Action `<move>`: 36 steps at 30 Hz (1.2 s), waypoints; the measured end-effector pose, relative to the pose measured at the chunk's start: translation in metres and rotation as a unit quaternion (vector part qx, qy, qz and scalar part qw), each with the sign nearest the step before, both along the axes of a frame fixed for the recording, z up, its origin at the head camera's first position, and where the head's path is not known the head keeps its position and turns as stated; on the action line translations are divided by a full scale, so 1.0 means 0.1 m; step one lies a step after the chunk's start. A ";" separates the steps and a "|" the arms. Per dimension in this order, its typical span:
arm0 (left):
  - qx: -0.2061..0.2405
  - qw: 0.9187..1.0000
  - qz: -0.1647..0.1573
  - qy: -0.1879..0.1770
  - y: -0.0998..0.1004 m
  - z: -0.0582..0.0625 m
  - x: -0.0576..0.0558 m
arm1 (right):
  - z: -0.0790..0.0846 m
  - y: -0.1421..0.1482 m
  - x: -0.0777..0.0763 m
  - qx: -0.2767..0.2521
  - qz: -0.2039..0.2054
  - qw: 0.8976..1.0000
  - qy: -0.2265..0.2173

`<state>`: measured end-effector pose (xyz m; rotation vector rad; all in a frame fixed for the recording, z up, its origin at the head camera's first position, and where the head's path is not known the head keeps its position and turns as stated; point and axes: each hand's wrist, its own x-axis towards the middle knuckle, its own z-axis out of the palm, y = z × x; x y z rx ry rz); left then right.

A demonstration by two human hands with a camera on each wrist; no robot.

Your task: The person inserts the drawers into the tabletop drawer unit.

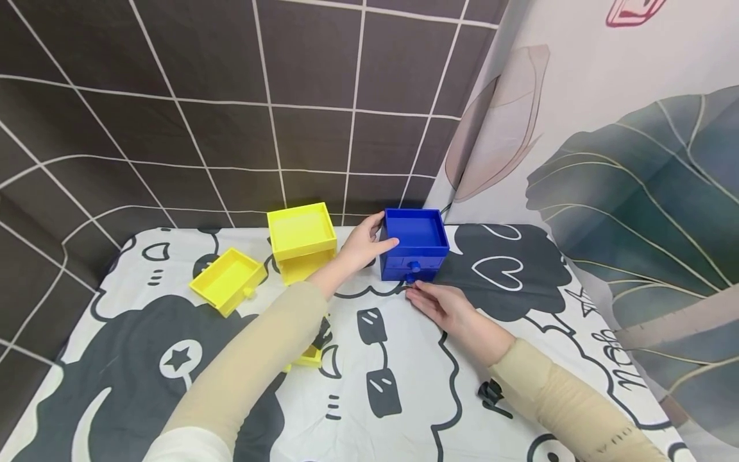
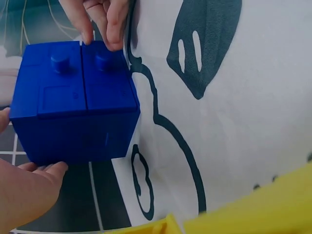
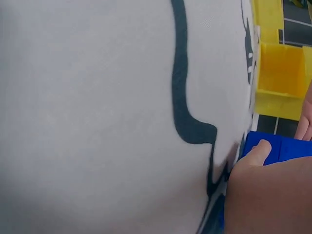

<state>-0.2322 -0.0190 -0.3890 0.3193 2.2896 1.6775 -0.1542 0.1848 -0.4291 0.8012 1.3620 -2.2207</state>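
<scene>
A small blue drawer box [image 1: 417, 231] with a shallow recessed top stands near the back edge of the cloth. Its front carries two drawers, both closed, each with a round knob [image 2: 103, 59]. My left hand [image 1: 360, 244] rests against the box's left side, thumb stretched to the top rim and fingers toward the back. Low at the front, my right hand [image 1: 441, 308] has its thumb and fingertips right at the lower drawer's edge, just under its knob. In the right wrist view the right thumb [image 3: 261, 152] overlaps the blue box [image 3: 287, 147].
A yellow box frame [image 1: 303, 237] with an open front stands left of the blue one. Beside it lies a loose yellow drawer [image 1: 229, 282]. Another yellow piece [image 1: 312, 357] is mostly hidden under my left sleeve. A dark gridded curtain [image 1: 312, 135] hangs behind.
</scene>
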 end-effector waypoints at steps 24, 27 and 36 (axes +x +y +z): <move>-0.007 0.991 -0.085 0.106 -0.70 0.34 0.56 | 0.76 -0.17 0.14 0.038 0.171 0.975 0.136; -0.012 0.991 -0.083 0.103 -0.83 0.33 0.63 | 0.84 -0.24 0.10 0.052 0.187 0.968 0.161; -0.011 0.995 -0.054 0.081 -1.23 0.22 0.86 | 0.99 -0.58 -0.01 0.126 0.206 0.947 0.210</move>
